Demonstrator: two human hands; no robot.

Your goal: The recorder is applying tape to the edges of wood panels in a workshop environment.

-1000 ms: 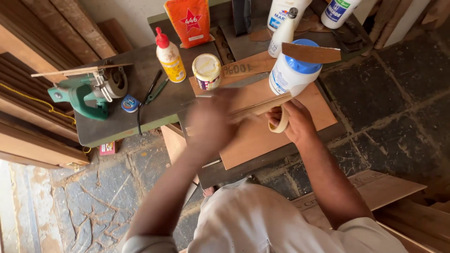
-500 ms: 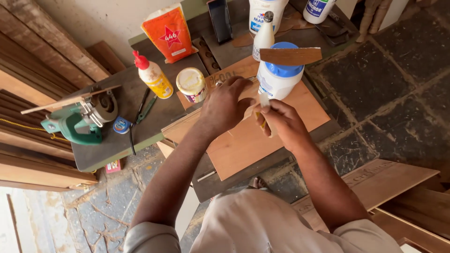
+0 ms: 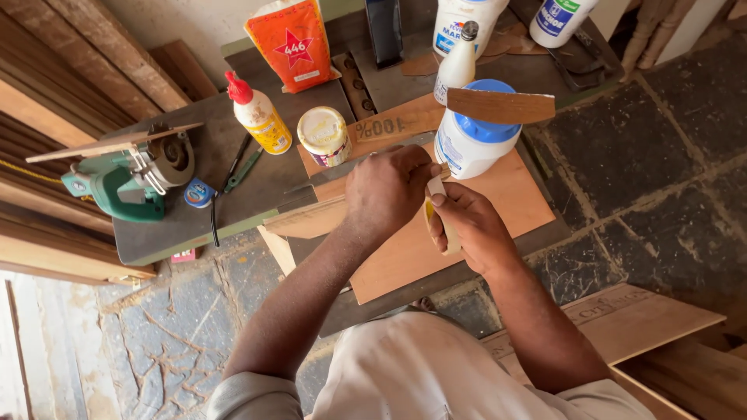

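Observation:
My left hand [image 3: 387, 188] is closed over a thin wooden strip [image 3: 307, 219] that lies across a flat wooden board [image 3: 498, 194]. My right hand [image 3: 475, 225] grips a roll of cream masking tape [image 3: 442, 218] beside it, with the tape's free end held up against my left hand. The two hands touch above the board. A big white glue jar with a blue lid [image 3: 475, 136] stands just beyond them, with a brown wooden spatula [image 3: 502, 105] resting on its lid.
On the dark workbench [image 3: 187, 225] stand a green power tool [image 3: 117, 183], a yellow glue bottle with a red cap [image 3: 257, 117], a small round tin [image 3: 325, 136], an orange bag [image 3: 292, 43] and white bottles [image 3: 459, 62]. Wooden planks [image 3: 47, 101] lean at left, and a board [image 3: 646, 319] lies on the stone floor.
My left hand has come down from a blurred raised position onto the strip. The tape roll has turned edge-on and moved against my left hand. The view has shifted a little.

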